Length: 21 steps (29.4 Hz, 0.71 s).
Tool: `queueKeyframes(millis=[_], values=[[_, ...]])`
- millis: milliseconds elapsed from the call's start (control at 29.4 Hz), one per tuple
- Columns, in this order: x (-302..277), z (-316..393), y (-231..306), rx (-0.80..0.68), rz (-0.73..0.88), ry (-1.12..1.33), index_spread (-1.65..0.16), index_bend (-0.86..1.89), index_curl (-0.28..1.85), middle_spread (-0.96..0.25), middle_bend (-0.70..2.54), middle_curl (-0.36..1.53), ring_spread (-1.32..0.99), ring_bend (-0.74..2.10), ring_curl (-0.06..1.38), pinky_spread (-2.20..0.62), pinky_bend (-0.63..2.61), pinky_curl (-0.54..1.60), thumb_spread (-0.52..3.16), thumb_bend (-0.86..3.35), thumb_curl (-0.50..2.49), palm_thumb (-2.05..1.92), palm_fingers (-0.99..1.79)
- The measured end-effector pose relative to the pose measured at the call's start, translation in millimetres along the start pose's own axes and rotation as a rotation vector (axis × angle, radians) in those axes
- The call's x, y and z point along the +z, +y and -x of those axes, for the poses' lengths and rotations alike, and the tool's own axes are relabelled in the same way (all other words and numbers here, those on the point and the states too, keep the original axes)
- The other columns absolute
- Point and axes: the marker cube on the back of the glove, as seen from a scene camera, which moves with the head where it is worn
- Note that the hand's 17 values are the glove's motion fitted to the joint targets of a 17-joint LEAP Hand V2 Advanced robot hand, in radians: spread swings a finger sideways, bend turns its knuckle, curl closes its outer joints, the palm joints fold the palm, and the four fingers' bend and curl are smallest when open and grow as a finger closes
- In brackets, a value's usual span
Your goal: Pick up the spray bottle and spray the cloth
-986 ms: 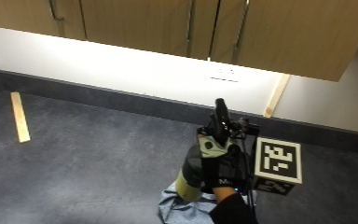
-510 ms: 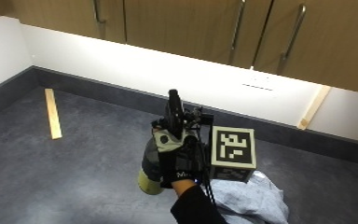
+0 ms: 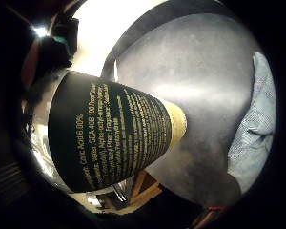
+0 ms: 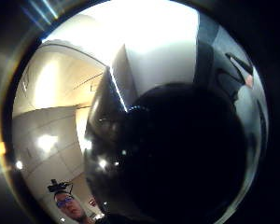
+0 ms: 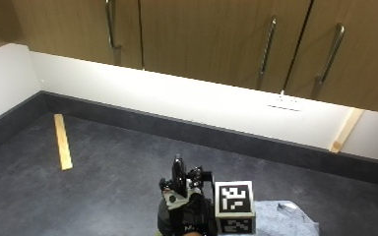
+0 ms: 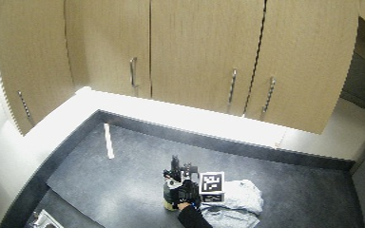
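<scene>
My gloved right hand (image 5: 186, 222) grips the neck of the spray bottle, which stands upright with its black trigger head (image 5: 178, 178) above my fingers. The little finger side palm view shows the bottle's black printed label and yellow base (image 3: 115, 138) close to my palm. Its dark body (image 4: 177, 158) fills the thumb side palm view. The grey-blue cloth (image 5: 284, 221) lies crumpled on the dark countertop just right of the bottle, and it also shows beside the bottle's base (image 3: 253, 138). In the wide view the bottle (image 6: 169, 195) is at the cloth's (image 6: 241, 198) left edge.
A thin wooden strip (image 5: 62, 147) lies on the dark countertop (image 5: 110, 167) to the far left. Another strip (image 5: 346, 130) leans against the white back wall at the right. Wooden cabinets with bar handles (image 5: 266, 51) hang overhead.
The whole outside picture has shifted, so its camera moved. My hand keeps hold of the upright bottle. The cloth, earlier below my hand, now shows to its right.
</scene>
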Motion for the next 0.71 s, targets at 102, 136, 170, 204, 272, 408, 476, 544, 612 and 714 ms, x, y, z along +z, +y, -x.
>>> queueKeyframes(millis=[102, 136, 170, 204, 272, 408, 476, 544, 612, 714], values=[[1, -8, 1, 0.002, -0.008, 0.015, -0.1, 0.32, 0.6, -0.03, 0.19, 0.58, -0.09, 0.19, 0.52, -0.01, 0.16, 0.39, 0.61, -0.02, 0.72, 1.16, 1.06], [2, -9, 2, -0.002, -0.007, 0.018, -0.1, 0.32, 0.6, -0.03, 0.19, 0.58, -0.09, 0.19, 0.52, -0.01, 0.16, 0.38, 0.62, -0.02, 0.71, 1.16, 1.06], [3, -10, 2, -0.006, -0.004, 0.022, -0.1, 0.32, 0.6, -0.03, 0.19, 0.58, -0.09, 0.19, 0.52, -0.01, 0.16, 0.38, 0.62, -0.02, 0.71, 1.16, 1.06], [4, -10, 2, -0.009, 0.001, 0.026, -0.1, 0.32, 0.6, -0.03, 0.19, 0.58, -0.09, 0.19, 0.52, -0.01, 0.15, 0.38, 0.63, -0.02, 0.71, 1.16, 1.06], [8, -9, 3, -0.017, 0.014, 0.04, -0.1, 0.32, 0.6, -0.03, 0.19, 0.57, -0.09, 0.19, 0.52, -0.01, 0.16, 0.37, 0.64, -0.02, 0.71, 1.16, 1.06], [13, -10, 4, -0.015, 0.032, 0.062, -0.1, 0.32, 0.6, -0.02, 0.19, 0.57, -0.09, 0.19, 0.51, -0.02, 0.15, 0.36, 0.67, -0.02, 0.7, 1.16, 1.06], [13, -10, 3, -0.004, 0.04, 0.063, -0.1, 0.32, 0.6, -0.02, 0.19, 0.56, -0.09, 0.19, 0.51, -0.02, 0.16, 0.36, 0.68, -0.02, 0.7, 1.16, 1.06], [15, -10, 4, 0.008, 0.049, 0.062, -0.1, 0.32, 0.6, -0.02, 0.19, 0.56, -0.1, 0.19, 0.51, -0.02, 0.15, 0.35, 0.7, -0.02, 0.69, 1.16, 1.06], [17, -10, 5, 0.021, 0.061, 0.062, -0.09, 0.31, 0.59, -0.02, 0.19, 0.56, -0.1, 0.2, 0.51, -0.02, 0.14, 0.34, 0.71, -0.02, 0.69, 1.14, 1.05], [19, -11, 7, 0.049, 0.083, 0.065, -0.11, 0.29, 0.59, -0.02, 0.2, 0.56, -0.1, 0.2, 0.51, -0.01, 0.13, 0.33, 0.74, -0.03, 0.67, 1.13, 1.01]])
